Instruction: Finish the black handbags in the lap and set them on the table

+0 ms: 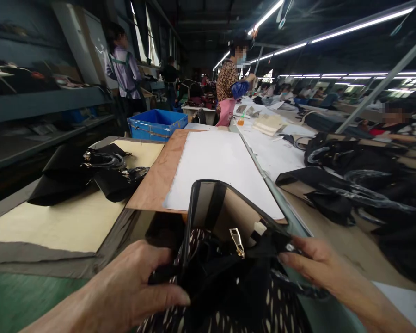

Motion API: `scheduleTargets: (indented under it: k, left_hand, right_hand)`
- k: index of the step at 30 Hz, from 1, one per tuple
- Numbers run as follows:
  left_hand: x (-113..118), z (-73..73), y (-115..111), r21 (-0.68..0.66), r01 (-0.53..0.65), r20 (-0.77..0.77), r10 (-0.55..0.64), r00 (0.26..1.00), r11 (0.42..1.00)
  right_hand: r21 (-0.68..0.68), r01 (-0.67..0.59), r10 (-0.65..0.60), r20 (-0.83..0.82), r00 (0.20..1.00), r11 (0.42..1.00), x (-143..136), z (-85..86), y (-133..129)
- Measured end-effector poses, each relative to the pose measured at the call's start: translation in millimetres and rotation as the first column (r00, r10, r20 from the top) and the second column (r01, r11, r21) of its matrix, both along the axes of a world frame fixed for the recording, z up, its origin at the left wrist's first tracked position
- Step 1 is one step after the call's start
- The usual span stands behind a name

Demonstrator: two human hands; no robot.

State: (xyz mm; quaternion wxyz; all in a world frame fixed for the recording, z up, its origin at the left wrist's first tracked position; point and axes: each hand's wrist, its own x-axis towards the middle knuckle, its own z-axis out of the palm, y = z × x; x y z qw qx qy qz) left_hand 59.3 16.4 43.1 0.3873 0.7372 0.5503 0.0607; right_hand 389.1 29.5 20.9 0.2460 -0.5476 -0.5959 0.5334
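Note:
A black handbag (213,208) with a beige inside is held tilted in front of me, its mouth partly open. A gold zipper pull (236,243) hangs at the opening. My left hand (135,282) grips the bag's near left side, its fingertips partly hidden behind black material. At the right edge, my right hand (315,261) pinches a black part of the bag between thumb and fingers. A plastic-wrapped strap hangs just below that hand. Dark patterned cloth (284,300) shows behind and below the bag.
A white sheet (215,152) lies on a brown board (152,185) ahead. Black bags (65,171) rest on the left table, and more bags (360,180) pile up on the right. Beyond stands a blue crate (149,132). Several people are farther back; one wears a pink apron (225,111).

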Motion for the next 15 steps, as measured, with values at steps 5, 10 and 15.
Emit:
scheduleTargets:
  k: [5,10,15]
  left_hand:
    - [11.4,-20.6,8.1,0.114,0.150,-0.262,-0.116,0.958,0.982]
    - [11.0,-55.4,12.9,0.105,0.067,-0.299,-0.032,0.954,0.992]
    - [14.5,-56.0,16.0,0.101,0.047,-0.259,-0.019,0.966,0.994]
  right_hand:
    - [0.089,-0.105,0.069,0.343,0.937,0.990,-20.2,-46.6,1.2]
    - [0.521,-0.074,-0.297,0.593,0.749,0.851,-36.6,-102.0,-32.2]
    - [0.559,-0.109,-0.323,0.615,0.720,0.822,-42.5,-125.1,-95.2]
